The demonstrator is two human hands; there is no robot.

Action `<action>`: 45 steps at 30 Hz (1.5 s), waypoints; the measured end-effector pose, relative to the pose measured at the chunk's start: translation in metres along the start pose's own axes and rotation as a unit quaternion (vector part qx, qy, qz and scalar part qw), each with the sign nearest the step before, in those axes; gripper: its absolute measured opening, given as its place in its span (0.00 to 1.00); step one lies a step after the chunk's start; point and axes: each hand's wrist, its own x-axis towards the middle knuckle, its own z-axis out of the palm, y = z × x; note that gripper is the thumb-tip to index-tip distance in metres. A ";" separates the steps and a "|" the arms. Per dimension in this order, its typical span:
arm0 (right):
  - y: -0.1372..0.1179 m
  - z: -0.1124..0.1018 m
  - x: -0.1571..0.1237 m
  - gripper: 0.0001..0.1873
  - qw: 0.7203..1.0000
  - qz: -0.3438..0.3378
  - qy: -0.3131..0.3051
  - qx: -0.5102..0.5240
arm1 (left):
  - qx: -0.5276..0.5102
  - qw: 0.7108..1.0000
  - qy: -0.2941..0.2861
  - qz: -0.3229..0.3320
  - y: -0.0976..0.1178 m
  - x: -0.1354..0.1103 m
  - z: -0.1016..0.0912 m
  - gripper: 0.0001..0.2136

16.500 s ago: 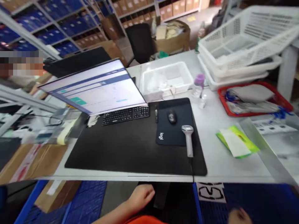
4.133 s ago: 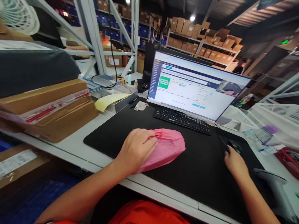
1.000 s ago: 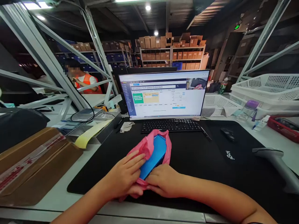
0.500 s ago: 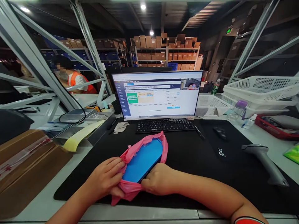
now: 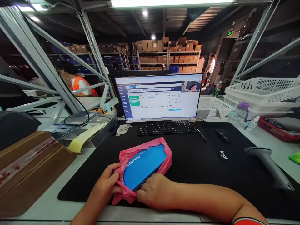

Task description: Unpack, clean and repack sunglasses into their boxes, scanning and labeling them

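Observation:
A blue box [image 5: 145, 165] with white lettering ending in "akening" lies inside a torn-open pink plastic bag [image 5: 167, 158] on the black desk mat. My left hand [image 5: 106, 181] grips the bag's left side, its thumb and fingers closed on the crumpled film. At the near edge of the box, my right hand [image 5: 155, 190] has its fingers curled around the bag's torn rim. Its fingertips are partly hidden between the film and the box. The bag still surrounds the box's sides.
Behind the mat stand a keyboard [image 5: 167, 127] and a monitor [image 5: 159, 103]. To the right lie a mouse [image 5: 222, 135], a barcode scanner [image 5: 269, 167] and white baskets [image 5: 260, 90]. A cardboard box [image 5: 30, 172] sits left. A person in an orange vest [image 5: 79, 84] is beyond the frame.
The opening in the pink bag is wider, baring more of the blue box and its lettering. Both hands have shifted slightly toward me. A person in white now shows in the background.

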 end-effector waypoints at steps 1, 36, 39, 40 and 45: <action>-0.002 -0.001 0.001 0.13 1.000 0.023 -0.006 -0.001 | -0.006 1.000 -0.008 0.016 0.004 0.002 -0.001 0.14; 0.034 -0.081 0.016 0.21 0.994 -0.006 -0.104 -0.032 | -0.336 0.912 0.016 -0.233 0.042 0.012 0.013 0.05; 0.041 -0.084 0.007 0.18 0.997 -0.009 -0.081 -0.003 | -0.367 0.896 0.021 -0.249 0.052 0.015 0.016 0.05; 0.045 -0.084 0.003 0.17 0.997 -0.012 -0.070 0.010 | -0.393 0.881 0.020 -0.262 0.055 0.016 0.018 0.07; 0.060 -0.086 -0.012 0.13 0.999 0.020 -0.009 0.034 | -0.510 0.834 0.021 -0.212 0.087 0.028 0.025 0.29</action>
